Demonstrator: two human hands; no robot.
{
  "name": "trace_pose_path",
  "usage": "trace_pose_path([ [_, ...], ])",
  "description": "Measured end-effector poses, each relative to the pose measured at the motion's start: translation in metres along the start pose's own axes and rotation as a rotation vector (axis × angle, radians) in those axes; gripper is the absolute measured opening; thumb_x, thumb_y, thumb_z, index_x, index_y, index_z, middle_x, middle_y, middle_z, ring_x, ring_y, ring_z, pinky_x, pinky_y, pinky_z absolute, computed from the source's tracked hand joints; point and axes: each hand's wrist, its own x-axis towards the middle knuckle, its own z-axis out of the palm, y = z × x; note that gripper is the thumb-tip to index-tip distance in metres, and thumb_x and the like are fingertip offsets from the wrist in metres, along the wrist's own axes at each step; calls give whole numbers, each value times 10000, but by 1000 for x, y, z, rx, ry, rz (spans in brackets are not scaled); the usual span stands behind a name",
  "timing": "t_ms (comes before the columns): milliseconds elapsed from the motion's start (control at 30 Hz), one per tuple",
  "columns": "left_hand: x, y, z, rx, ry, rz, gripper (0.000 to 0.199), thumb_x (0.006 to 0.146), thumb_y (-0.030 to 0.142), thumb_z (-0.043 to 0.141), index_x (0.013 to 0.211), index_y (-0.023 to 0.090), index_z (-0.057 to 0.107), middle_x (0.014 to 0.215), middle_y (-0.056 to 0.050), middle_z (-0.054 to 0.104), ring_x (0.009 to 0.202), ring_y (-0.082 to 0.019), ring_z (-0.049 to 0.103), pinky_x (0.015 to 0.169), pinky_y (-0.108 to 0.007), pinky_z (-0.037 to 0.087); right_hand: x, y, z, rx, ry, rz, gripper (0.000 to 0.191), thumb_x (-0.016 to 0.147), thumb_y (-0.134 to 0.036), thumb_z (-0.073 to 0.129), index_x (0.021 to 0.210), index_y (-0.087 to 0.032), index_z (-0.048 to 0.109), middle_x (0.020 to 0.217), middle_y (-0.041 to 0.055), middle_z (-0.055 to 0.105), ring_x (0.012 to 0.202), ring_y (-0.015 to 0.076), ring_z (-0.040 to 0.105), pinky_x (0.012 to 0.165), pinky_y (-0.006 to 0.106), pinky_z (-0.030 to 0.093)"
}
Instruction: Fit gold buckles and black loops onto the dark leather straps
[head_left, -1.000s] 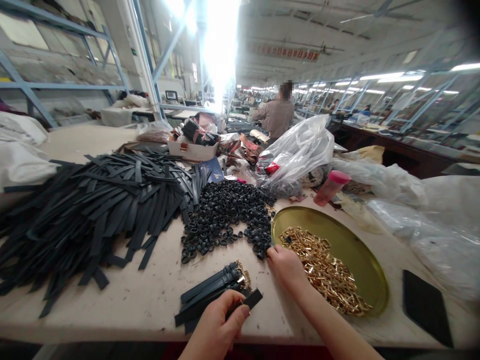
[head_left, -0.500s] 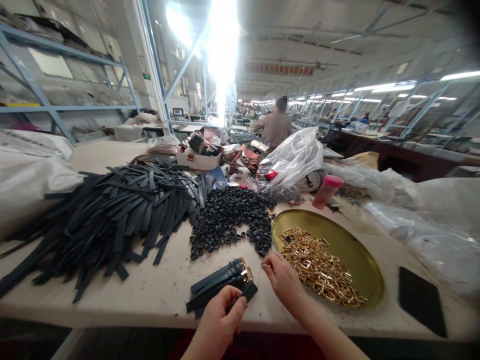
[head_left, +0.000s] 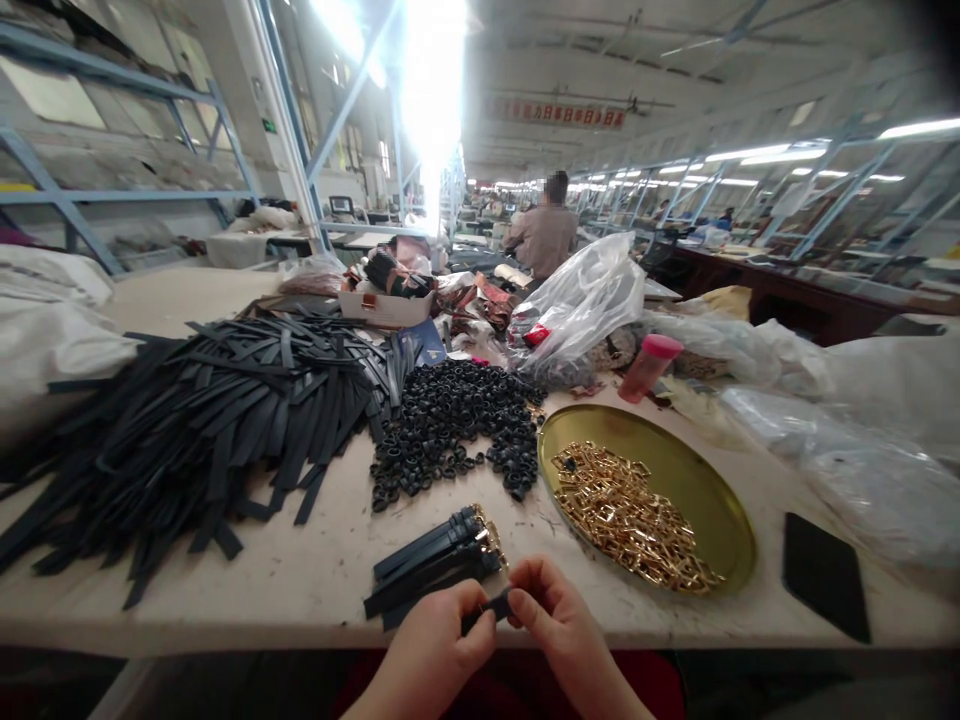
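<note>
A short black strap (head_left: 496, 604) is pinched between my left hand (head_left: 439, 640) and my right hand (head_left: 559, 618), near the table's front edge. The fingers of both hands are closed on it. Just behind them lies a stack of black straps (head_left: 427, 558) with gold buckles (head_left: 489, 535) at their right ends. Many small black loops (head_left: 450, 420) are heaped farther back. To the right, a round gold tray (head_left: 712, 490) holds a pile of gold buckles (head_left: 630, 515). A large heap of loose black strips (head_left: 247, 410) covers the left side.
On the table (head_left: 300, 590), a black flat pad (head_left: 825, 575) lies at the right. A pink-lidded container (head_left: 649, 368), a clear plastic bag (head_left: 581, 305) and a white box (head_left: 386, 308) stand at the back. A person (head_left: 546, 235) is farther off.
My right hand has moved left and down from beside the loops to the strap at my left hand, and its fingers have closed there. The whole view has shifted slightly.
</note>
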Motion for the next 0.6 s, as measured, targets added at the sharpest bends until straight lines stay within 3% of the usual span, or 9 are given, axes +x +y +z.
trace_pose_path([
  [167, 4, 2, 0, -140, 9, 14, 218, 806, 319, 442, 757, 169, 593, 697, 23, 591, 685, -142, 534, 612, -210, 353, 4, -1, 2, 44, -5, 129, 319, 647, -440, 682, 774, -158, 603, 585, -36, 537, 570, 105, 467, 583, 234, 365],
  [333, 7, 3, -1, -266, 3, 58, 223, 765, 145, 434, 972, 187, 505, 858, 4, 626, 804, -143, 569, 746, -231, 398, 4, 6, 4, 181, 118, 172, 284, 659, -425, 669, 776, -176, 601, 640, -21, 596, 570, 103, 478, 567, 219, 378],
  [600, 12, -7, 3, -295, 110, -51, 51, 770, 218, 476, 803, 201, 442, 736, 21, 575, 700, -144, 549, 639, -236, 404, -7, 9, 20, 73, 215, 59, 340, 679, -461, 640, 881, -189, 610, 806, 32, 660, 784, 194, 585, 723, 289, 449],
])
